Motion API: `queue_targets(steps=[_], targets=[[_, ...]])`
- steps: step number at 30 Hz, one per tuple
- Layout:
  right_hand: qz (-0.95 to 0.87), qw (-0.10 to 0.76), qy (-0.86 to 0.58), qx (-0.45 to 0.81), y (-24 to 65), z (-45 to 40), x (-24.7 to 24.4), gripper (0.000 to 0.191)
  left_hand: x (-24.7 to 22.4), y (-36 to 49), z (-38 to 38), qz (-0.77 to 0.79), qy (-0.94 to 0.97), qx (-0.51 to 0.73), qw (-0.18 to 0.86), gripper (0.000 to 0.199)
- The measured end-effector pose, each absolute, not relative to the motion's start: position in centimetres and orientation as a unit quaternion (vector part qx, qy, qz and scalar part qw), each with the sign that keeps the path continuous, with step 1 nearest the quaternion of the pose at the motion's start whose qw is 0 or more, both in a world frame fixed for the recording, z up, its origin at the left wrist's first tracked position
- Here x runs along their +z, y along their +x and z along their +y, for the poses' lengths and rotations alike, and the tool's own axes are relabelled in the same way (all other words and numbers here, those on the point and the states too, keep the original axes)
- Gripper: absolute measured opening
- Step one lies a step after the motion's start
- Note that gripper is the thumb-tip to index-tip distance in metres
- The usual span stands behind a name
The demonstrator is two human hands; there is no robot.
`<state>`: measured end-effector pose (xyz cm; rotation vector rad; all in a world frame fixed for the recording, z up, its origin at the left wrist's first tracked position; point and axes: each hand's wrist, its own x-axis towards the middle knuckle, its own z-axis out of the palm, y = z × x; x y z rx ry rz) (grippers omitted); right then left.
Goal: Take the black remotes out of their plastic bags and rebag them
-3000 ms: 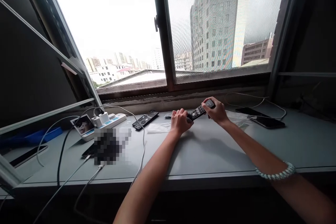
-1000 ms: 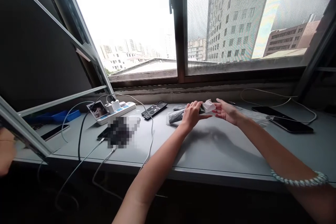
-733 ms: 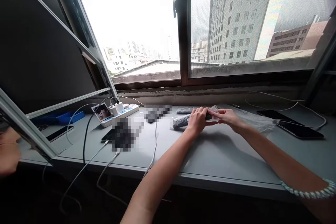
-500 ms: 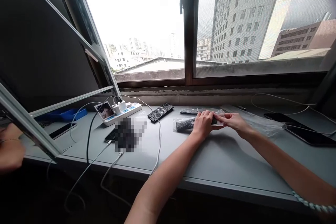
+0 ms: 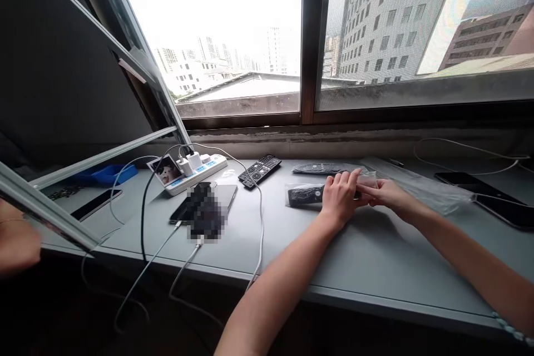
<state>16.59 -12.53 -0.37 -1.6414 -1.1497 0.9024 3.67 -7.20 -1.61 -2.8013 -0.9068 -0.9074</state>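
Left hand (image 5: 339, 196) right over the top of the wrapped remote (image 5: 303, 194), fingers curled down and closed around its middle, the dark left end poking out in its clear plastic; and in from the other side comes the right hand (image 5: 386, 193), thumb and fingertips pinched together at the remote's right end, though whether they grip plastic or remote, I cannot tell; the whole thing sits low over the worktop (image 5: 375, 272), near the window side.

Just behind it lies a second bagged remote (image 5: 317, 168), flat; to the left, an unwrapped remote (image 5: 259, 171) rests at a slant, a white cable (image 5: 262, 222) running past its near end; further left, the power strip (image 5: 214, 164) with plugs in it, a small photo card (image 5: 166, 171) leaning beside; over on the right, a loose clear plastic bag (image 5: 434, 192) spreads out towards dark flat devices (image 5: 507, 210).
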Motion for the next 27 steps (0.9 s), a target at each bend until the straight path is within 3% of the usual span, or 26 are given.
queue_targets(steps=[4,9,23,27], targets=[[-0.469,0.477,-0.662,0.337,16.2,-12.9,-0.1,0.046,-1.6,3.7,-7.6,-0.299,-0.903,-0.307,0.019,0.052],[-0.451,0.501,-0.664,0.324,16.5,-12.8,-0.6,0.043,-1.8,3.9,-7.8,-0.302,-0.899,-0.316,0.008,0.058],[-0.45,0.482,-0.675,0.33,17.5,-12.8,-1.4,0.037,-2.2,3.7,-9.0,-0.303,-0.901,-0.305,-0.056,0.055],[-0.398,0.52,-0.684,0.323,17.5,-12.4,-1.3,0.036,-1.7,3.6,-9.1,-0.304,-0.901,-0.306,-0.041,0.056]])
